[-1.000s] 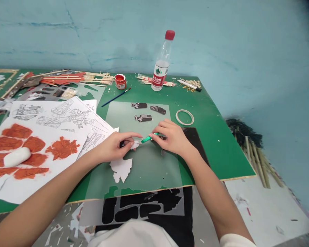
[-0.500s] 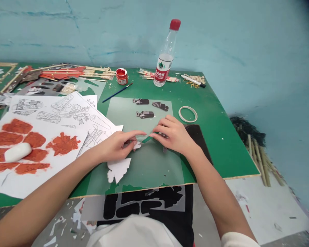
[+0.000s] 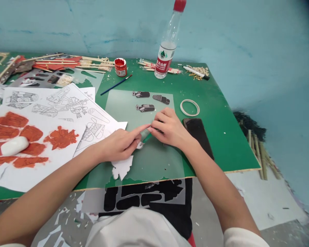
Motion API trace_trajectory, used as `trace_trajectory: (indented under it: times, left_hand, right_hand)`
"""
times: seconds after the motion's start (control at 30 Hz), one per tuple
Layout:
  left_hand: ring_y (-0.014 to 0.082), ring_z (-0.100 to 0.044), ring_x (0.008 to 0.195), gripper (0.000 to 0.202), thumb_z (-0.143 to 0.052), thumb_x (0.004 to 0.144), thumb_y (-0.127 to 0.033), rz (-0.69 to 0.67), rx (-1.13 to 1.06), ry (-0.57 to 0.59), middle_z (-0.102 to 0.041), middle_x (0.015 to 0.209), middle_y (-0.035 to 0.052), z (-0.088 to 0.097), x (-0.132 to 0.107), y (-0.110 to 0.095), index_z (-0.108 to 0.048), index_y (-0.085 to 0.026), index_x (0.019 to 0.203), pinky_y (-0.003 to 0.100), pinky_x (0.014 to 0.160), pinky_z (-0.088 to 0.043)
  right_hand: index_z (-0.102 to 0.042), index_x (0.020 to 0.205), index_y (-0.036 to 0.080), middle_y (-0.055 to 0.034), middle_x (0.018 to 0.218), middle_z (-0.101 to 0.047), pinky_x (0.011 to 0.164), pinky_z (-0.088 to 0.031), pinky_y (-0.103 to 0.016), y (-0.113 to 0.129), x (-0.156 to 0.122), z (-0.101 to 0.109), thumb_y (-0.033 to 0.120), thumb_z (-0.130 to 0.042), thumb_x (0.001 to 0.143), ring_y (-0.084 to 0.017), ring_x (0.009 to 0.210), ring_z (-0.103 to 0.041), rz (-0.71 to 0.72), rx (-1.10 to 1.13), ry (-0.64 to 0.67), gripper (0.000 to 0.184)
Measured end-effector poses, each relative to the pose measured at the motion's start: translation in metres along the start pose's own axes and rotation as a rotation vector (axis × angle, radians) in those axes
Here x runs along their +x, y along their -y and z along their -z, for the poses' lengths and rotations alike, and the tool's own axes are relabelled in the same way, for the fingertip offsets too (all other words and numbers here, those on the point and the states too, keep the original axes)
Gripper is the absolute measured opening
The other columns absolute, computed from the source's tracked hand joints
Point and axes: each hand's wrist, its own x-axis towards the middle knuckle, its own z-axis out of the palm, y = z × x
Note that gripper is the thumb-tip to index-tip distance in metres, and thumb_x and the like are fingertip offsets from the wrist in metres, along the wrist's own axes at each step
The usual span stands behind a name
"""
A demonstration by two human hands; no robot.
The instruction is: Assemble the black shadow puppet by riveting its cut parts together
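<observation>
My right hand (image 3: 170, 128) is closed in a pinch on the end of a narrow green strip (image 3: 146, 138). My left hand (image 3: 120, 143) has its index finger stretched out to my right fingertips. Its thumb and curled fingers hold a small white cut-out (image 3: 140, 145), mostly hidden, at the strip's lower end. A larger white jagged cut-out (image 3: 122, 168) lies below my left hand. Both hands are over a translucent plastic sheet (image 3: 154, 164). Several black-and-white patterned cut-outs (image 3: 145, 108) lie beyond them on the sheet.
A tape roll (image 3: 190, 107) and a black phone (image 3: 198, 135) lie to the right. Behind stand a water bottle (image 3: 166, 51) and red paint jar (image 3: 121, 67), with a brush (image 3: 116, 85) nearby. Printed drawings (image 3: 78, 103) and a white oval object (image 3: 14, 146) are at left.
My left index finger has moved right to meet my right fingertips, and less of the green strip shows. The view has tilted down slightly, and more of the phone is visible.
</observation>
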Motion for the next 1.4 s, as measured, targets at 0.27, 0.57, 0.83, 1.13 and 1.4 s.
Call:
trace_trajectory:
  times: [0.27, 0.57, 0.83, 1.13, 1.4]
  left_hand:
    - [0.0123, -0.048, 0.055, 0.064, -0.037, 0.102, -0.014, 0.047, -0.129, 0.007, -0.056, 0.073, -0.0063, 0.004, 0.0, -0.001, -0.018, -0.019, 0.163, 0.023, 0.059, -0.038]
    - [0.014, -0.055, 0.07, 0.067, -0.045, 0.104, -0.022, 0.072, -0.238, -0.236, -0.065, 0.093, 0.0021, -0.006, 0.002, 0.01, -0.016, -0.022, 0.164, 0.026, 0.066, -0.046]
    - [0.0165, -0.067, 0.08, 0.067, -0.062, 0.099, -0.036, 0.277, -0.491, -0.366, -0.075, 0.099, 0.005, -0.012, 0.008, 0.007, -0.034, -0.022, 0.158, 0.032, 0.08, -0.057]
    - [0.0231, -0.073, 0.078, 0.067, -0.077, 0.086, -0.048, 0.452, -0.681, -0.318, -0.08, 0.092, 0.0067, -0.005, 0.008, 0.0, -0.057, -0.018, 0.143, 0.03, 0.058, -0.059]
    - [0.0233, -0.074, 0.083, 0.078, -0.083, 0.082, -0.042, 0.379, -0.687, -0.348, -0.08, 0.093, 0.0064, -0.004, 0.008, -0.003, -0.051, -0.018, 0.149, 0.031, 0.067, -0.06]
  right_hand:
    - [-0.061, 0.076, 0.02, -0.0055, 0.08, -0.057, 0.081, -0.035, -0.038, -0.009, -0.002, 0.007, 0.036, -0.052, 0.104, -0.022, 0.084, -0.043, -0.08, 0.048, -0.093, 0.033]
    - [-0.052, 0.088, 0.022, 0.007, 0.065, -0.036, 0.055, -0.032, -0.026, -0.001, -0.003, 0.007, 0.06, -0.056, 0.097, -0.012, 0.056, -0.034, -0.569, 0.898, -0.016, 0.039]
    - [-0.072, 0.099, 0.016, 0.0028, 0.071, -0.052, 0.057, -0.037, -0.023, 0.011, 0.005, 0.006, 0.038, -0.066, 0.091, -0.01, 0.062, -0.043, -0.651, 1.01, 0.161, 0.025]
    - [-0.075, 0.094, 0.016, 0.0057, 0.064, -0.041, 0.053, -0.031, -0.022, 0.012, 0.003, -0.001, 0.029, -0.068, 0.085, -0.009, 0.058, -0.038, -0.661, 1.004, 0.078, 0.018]
    - [-0.075, 0.1, 0.014, 0.0038, 0.065, -0.053, 0.058, -0.034, -0.023, 0.014, 0.004, 0.002, 0.028, -0.066, 0.085, -0.01, 0.06, -0.042, -0.608, 1.087, 0.105, 0.022]
